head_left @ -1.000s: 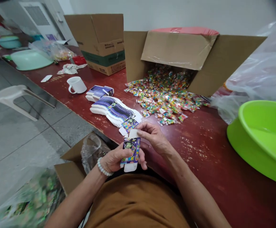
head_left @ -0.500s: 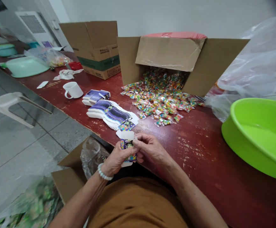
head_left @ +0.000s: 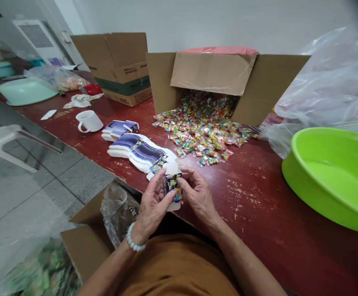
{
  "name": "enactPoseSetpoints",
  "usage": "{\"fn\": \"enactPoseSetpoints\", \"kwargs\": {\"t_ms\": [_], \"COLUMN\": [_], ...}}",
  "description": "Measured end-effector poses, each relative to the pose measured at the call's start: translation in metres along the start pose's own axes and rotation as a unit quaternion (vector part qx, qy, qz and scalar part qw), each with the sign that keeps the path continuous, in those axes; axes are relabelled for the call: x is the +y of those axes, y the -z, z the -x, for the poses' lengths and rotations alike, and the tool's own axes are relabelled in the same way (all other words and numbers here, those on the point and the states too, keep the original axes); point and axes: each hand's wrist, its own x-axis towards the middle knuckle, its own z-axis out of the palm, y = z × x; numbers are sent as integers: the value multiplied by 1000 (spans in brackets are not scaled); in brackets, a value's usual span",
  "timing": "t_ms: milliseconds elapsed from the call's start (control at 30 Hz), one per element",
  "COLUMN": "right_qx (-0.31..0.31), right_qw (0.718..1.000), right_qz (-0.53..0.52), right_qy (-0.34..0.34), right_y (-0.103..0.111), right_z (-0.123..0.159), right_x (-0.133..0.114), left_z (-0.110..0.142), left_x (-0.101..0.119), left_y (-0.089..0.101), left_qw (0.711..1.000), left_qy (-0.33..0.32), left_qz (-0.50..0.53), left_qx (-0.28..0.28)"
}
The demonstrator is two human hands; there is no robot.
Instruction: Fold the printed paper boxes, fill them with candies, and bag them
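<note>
Left hand (head_left: pixel 152 203), lower centre: pinches the carton (head_left: pixel 173 187), thumb on its printed face. Right hand (head_left: pixel 199 196): pinches the carton's right edge. Carton, lower centre, between both hands: thin card, purple, cartoon print, white flaps jutting at both ends. Basin (head_left: pixel 308 189), right: smooth lime plastic, rounded. Carton stack (head_left: pixel 137 149), centre: fanned, overlapping. Sweets (head_left: pixel 202 139), centre: crinkled clear wrappers, multicoloured. Mug (head_left: pixel 91 121), left of centre: white, cylindrical. Box (head_left: pixel 211 74), upper centre: open cardboard.

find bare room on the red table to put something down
The widest bare patch of table lies between the right hand and green basin, in front of the candy packets. A smaller one separates white mug and green-banded box. Purple cartons crowd the strip from mug to left hand.
</note>
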Motion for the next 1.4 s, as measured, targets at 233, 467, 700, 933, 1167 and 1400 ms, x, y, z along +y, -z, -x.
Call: {"fn": "enactPoseSetpoints", "kwargs": {"t_ms": [233,467,700,933,1167,1400], "right_qx": [-32,-152,-83,-134,-126,-80], "right_qw": [995,979,986,980,975,979], "right_qz": [15,-18,135,147,-50,-65], "right_qy": [-97,-132,47,-4,-174,-174], "right_y": [14,22,18,15,11,8], "right_z": [-12,-17,-8,-6,-17,-12], "right_x": [2,-3,1,-8,-3,-7], "left_z": [-4,-3,-4,-6,-7,-9], "left_x": [2,-1,1,-10,-12,-18], "left_y": [9,10,8,3,2,7], "left_qw": [995,997,970,956,979,980], "left_qy": [103,58,223,273,190,174], "left_qz": [-8,-41,84,95,2,3], "left_qx": [2,-5,-48,-57,-72,-100]}}
